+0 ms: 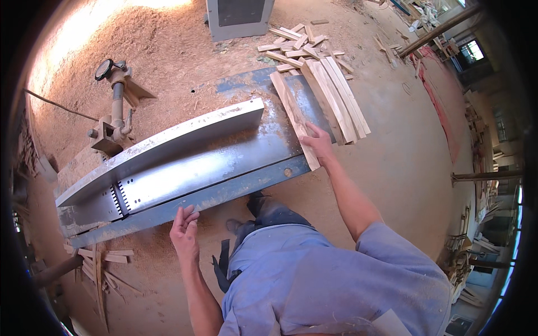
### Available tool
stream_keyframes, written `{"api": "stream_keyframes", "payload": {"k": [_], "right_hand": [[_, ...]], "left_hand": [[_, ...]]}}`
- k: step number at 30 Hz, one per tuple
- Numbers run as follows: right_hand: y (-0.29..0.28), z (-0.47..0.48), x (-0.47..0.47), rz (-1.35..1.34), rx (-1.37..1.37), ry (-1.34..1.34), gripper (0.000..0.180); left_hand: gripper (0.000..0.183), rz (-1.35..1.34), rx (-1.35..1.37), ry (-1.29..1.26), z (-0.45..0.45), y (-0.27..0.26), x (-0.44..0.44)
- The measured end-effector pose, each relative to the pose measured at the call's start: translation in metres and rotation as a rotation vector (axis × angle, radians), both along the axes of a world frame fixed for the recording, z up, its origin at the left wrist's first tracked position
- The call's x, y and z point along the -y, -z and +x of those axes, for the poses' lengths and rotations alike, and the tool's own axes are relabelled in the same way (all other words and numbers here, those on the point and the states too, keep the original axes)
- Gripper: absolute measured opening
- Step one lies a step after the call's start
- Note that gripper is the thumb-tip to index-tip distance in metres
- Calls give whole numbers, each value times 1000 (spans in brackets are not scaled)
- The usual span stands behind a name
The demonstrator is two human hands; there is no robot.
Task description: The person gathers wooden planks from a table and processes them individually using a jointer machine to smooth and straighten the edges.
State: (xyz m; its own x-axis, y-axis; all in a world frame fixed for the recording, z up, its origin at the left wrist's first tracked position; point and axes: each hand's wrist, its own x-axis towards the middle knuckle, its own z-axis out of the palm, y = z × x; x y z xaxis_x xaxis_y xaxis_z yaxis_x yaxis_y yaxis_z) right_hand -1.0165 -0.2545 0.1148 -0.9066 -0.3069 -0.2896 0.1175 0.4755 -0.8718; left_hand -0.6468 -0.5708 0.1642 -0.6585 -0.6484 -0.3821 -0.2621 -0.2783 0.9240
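Observation:
My right hand [317,143] grips a wooden strip [292,109] near its lower end, thumb and fingers on its sides. The strip lies across the right end of a jointer's metal table [235,155]. Just right of it, several longer wooden boards [336,101] lie side by side on the same end. My left hand [185,222] is by the machine's blue front edge [210,199], fingers loosely bent, holding nothing. A long metal fence [168,140] stands along the far side of the table, and the toothed cutter slot [119,199] is at the left.
Beyond the machine's right end lies a pile of short wood pieces [302,46]. Sawdust [168,46] covers the floor behind the fence, around a metal bracket with a handwheel [104,69]. A grey cabinet [239,21] stands at the top. More strips [98,269] lie at lower left.

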Motion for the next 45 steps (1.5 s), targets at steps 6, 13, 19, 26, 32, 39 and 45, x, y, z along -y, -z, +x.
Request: {"api": "stream_keyframes", "payload": {"k": [6, 13, 19, 26, 32, 39, 45], "right_hand": [[-31, 91, 5, -1143, 766, -15, 76], [-70, 153, 55, -1224, 934, -306, 85], [-97, 184, 96, -1015, 916, -510, 85], [-109, 204, 137, -463, 69, -780, 90], [-73, 159, 143, -460, 965, -803, 78], [-52, 93, 163, -264, 794, -816, 60], [-100, 5, 189, -720, 1142, -994, 76]], "left_hand": [[58, 85, 11, -8, 46, 26, -20], [59, 110, -100, 48, 54, 14, -30], [71, 96, -409, 82, -4, -56, -28], [46, 559, -837, -342, -41, -48, -10], [47, 512, -809, -432, -51, -36, -12], [46, 118, -476, -533, -80, -47, -20], [41, -710, -141, -212, -99, -63, -45]]}}
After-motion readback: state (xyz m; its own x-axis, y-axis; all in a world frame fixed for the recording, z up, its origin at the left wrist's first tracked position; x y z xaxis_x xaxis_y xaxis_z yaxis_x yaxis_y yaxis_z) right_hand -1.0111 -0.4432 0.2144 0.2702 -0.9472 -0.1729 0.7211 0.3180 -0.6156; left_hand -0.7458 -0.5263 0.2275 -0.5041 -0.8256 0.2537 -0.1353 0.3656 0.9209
